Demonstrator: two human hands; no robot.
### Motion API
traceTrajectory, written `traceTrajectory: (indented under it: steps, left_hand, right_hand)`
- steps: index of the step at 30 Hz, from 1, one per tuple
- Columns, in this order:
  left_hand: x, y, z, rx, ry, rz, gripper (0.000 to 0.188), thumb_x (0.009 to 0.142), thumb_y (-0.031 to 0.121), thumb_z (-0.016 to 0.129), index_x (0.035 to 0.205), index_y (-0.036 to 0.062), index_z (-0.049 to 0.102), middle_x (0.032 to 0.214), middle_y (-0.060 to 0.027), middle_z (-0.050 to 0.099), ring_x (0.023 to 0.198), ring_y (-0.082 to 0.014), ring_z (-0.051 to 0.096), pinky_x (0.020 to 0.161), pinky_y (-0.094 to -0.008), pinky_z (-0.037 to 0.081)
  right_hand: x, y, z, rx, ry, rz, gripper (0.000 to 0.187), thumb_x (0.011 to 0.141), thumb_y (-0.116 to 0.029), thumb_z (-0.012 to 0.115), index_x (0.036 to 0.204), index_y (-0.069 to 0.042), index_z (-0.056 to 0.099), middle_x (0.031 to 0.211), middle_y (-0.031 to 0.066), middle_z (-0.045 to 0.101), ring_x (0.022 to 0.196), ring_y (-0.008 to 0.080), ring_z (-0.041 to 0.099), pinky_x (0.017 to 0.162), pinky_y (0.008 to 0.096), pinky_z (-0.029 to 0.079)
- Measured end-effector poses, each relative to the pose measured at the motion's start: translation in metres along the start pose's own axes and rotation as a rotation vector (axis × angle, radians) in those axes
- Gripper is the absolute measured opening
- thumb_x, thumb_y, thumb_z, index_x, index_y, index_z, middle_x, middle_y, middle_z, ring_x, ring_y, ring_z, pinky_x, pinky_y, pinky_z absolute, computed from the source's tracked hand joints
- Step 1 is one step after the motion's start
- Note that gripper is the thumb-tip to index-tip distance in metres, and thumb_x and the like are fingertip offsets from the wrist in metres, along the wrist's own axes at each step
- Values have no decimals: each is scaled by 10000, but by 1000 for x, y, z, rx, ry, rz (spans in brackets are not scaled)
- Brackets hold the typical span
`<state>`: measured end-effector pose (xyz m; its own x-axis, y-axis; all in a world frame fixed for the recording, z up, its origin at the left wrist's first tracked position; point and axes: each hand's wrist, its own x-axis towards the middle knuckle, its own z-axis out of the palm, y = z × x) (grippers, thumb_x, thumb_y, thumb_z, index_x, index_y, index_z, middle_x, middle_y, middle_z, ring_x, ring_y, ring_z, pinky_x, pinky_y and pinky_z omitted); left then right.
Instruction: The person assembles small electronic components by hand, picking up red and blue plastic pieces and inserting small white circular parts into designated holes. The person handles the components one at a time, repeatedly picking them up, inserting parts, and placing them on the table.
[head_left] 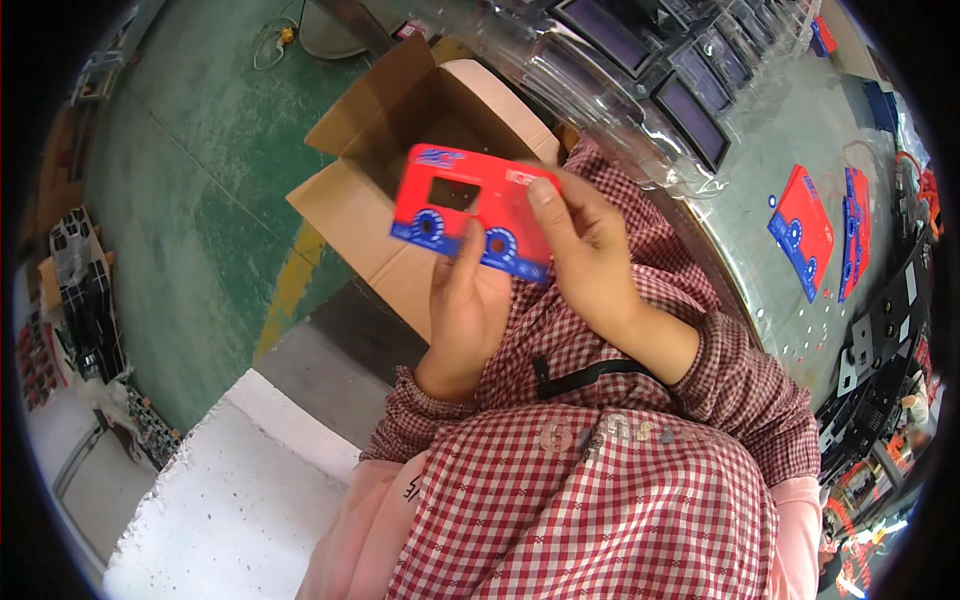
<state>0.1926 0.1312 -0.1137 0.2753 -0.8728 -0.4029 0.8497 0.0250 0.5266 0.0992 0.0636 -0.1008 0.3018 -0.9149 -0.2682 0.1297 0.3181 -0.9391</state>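
Observation:
Between both my hands is a thin red printed panel point(495, 205) with a blue lower band, a rectangular window and two round dial markings. My left hand point(468, 310) grips its lower edge from below, thumb on the front. At its right end, my right hand point(590, 240) pinches it with the thumb on the front; the fingers behind are partly hidden. The panel is tilted and held above an open cardboard box point(345, 215). Similar red and blue panels point(803, 238) lie on the workbench point(735, 235) to the right, with several more in a narrow stack point(854, 235).
Clear plastic housings with dark windows point(690, 120) crowd the far bench. Small scraps point(800, 335) dot its right side, near black plates point(880, 345). A white block point(240, 490) stands at lower left. Dark parts point(80, 280) are stacked on the far left.

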Motion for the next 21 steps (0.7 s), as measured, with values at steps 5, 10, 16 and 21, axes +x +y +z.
traceTrajectory:
  steps: [5, 10, 16, 21]
  left_hand:
    - [-6, 20, -4, 158, 138, 202, 399, 999, 162, 445, 1374, 36, 396, 1341, -102, 494, 1230, -218, 481, 1050, -396, 375]
    - [-16, 26, -5, 152, 61, 208, 387, 1000, 145, 436, 1372, 42, 398, 1332, -101, 498, 1216, -212, 493, 1025, -393, 396]
    - [-22, 29, 3, 157, -47, 186, 374, 1006, 140, 414, 1364, 29, 401, 1323, -115, 504, 1209, -211, 500, 1027, -382, 398]
    - [-27, 28, 6, 175, 12, 188, 376, 1005, 139, 416, 1359, 16, 400, 1319, -122, 504, 1208, -213, 502, 1032, -379, 397]
  right_hand:
    - [4, 1, -21, -49, 38, -27, 294, 862, -59, 678, 1114, 26, 552, 870, 21, 602, 765, 61, 549, 669, 188, 452]
    - [-4, -13, -16, 25, -45, 77, 214, 874, -7, 641, 1069, 40, 566, 881, 35, 618, 786, 69, 570, 722, 202, 487]
    - [-9, -23, -14, 63, -143, 132, 155, 923, -8, 563, 1072, 37, 562, 832, 18, 602, 779, 69, 562, 717, 205, 475]
    - [-11, -20, -20, -104, -231, 108, 120, 963, -40, 495, 1055, 2, 560, 797, 6, 569, 757, 61, 539, 662, 212, 444]
